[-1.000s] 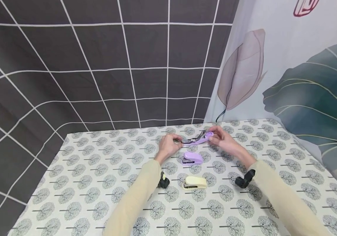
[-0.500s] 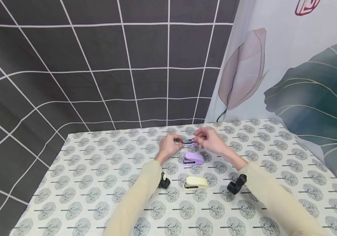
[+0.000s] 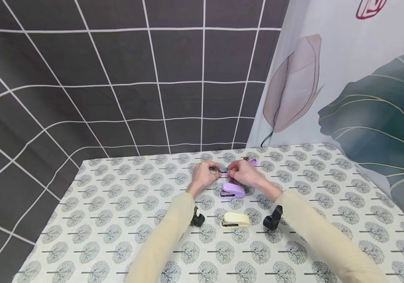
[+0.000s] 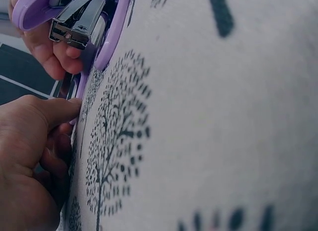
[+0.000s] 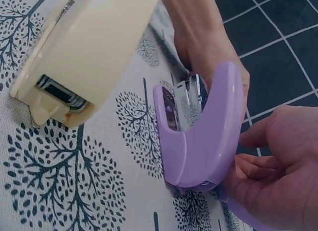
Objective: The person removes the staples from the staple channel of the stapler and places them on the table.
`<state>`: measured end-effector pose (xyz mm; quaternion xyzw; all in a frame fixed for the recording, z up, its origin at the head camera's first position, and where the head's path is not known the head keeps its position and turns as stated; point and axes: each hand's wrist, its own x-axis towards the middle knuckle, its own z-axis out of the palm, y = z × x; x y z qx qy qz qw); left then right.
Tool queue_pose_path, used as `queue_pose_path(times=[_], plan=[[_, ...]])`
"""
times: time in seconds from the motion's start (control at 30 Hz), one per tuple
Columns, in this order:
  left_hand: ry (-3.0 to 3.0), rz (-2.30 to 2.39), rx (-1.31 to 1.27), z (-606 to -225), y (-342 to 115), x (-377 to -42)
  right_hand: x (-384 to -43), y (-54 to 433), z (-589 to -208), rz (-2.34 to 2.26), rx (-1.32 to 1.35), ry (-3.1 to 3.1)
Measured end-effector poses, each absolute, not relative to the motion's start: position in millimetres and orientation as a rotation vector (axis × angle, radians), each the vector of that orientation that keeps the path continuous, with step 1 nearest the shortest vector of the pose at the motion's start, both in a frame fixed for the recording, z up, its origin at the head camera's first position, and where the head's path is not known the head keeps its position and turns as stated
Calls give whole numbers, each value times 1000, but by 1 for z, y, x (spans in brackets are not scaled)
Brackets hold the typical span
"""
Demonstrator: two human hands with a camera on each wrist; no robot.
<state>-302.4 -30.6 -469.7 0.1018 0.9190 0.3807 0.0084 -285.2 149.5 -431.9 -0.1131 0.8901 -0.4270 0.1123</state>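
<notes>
A light purple stapler [image 3: 253, 161] lies swung wide open near the back of the table, mostly covered by my hands. My left hand [image 3: 203, 175] pinches its left end between thumb and fingers. At the metal track in its middle, my right hand [image 3: 243, 172] works with curled fingers, fingertips close to my left hand's; what lies between them is hidden. Just in front sits a second purple stapler [image 3: 232, 190], closed, its mouth facing left. In the right wrist view this stapler [image 5: 208, 146] partly hides my left hand [image 5: 198, 37].
A cream stapler [image 3: 235, 220] stands closer to me, between my forearms. The tree-print cloth [image 3: 117, 236] covers the table. Behind rises a dark curtain [image 3: 124, 59] with white grid lines, and a leaf-patterned curtain [image 3: 301, 133] hangs at the right.
My right hand has left the open stapler's raised right end and moved left to its middle track, toward my left hand. The left hand keeps its grip; both other staplers stay put.
</notes>
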Motion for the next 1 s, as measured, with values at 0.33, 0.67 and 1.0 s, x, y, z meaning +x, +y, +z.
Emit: queue_pose_path(times=[0.33,0.67,1.0], plan=[[2889,1193,334,-471,-30,-302,-285,144,-433,-1257,-256,2571],[2875,1202,319,-471,-31,-303,-286,141,-436,-1554,-67,2336],[2871,1192,333,-470,-31,-302,-286,137,-437,-1459,-120,2500]])
